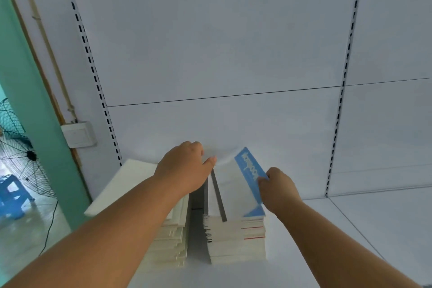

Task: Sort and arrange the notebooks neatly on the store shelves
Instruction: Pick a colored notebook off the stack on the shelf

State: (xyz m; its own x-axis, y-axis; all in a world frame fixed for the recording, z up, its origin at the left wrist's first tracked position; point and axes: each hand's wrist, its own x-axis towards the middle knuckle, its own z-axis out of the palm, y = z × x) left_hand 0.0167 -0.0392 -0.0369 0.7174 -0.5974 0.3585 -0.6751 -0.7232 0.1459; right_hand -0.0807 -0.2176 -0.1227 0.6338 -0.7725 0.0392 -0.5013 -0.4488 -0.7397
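White store shelving, slotted uprights running up the back panel [233, 42] at 11 and 1 o'clock. Wide white shelf [350, 241] underneath, loads of bare room out toward 3 o'clock. Green wall [35, 124] and a fan [21, 152] off at 9 o'clock, with a wall switch [79, 134] just beside the left upright.

Two stacks of notebooks down at 6 o'clock, side by side with a narrow gap between. Cream stack [168, 241] on the left, edges a bit ragged, pretty uneven tbh. White stack [236, 238] on the right, squarer, a couple of red-edged covers showing in it.

Top notebook [233, 184] with a blue band sitting tilted on the white stack, far corner lifted toward 12 o'clock, not flat yet. Right hand [278, 189] pinching its blue edge, fingers curled round it. Left hand [184, 168] over the far end of the cream stack, thumb out toward the notebook's left edge, fingers curled over the back; can't tell if actually gripping anything there.

Looks like mid-placement: laying one notebook on top and squaring it up. Next bit probably needs lowering it flat and nudging edges flush with the stack below. Worth watching the gap between stacks and the near shelf edge at 6 o'clock, not much spare room there.
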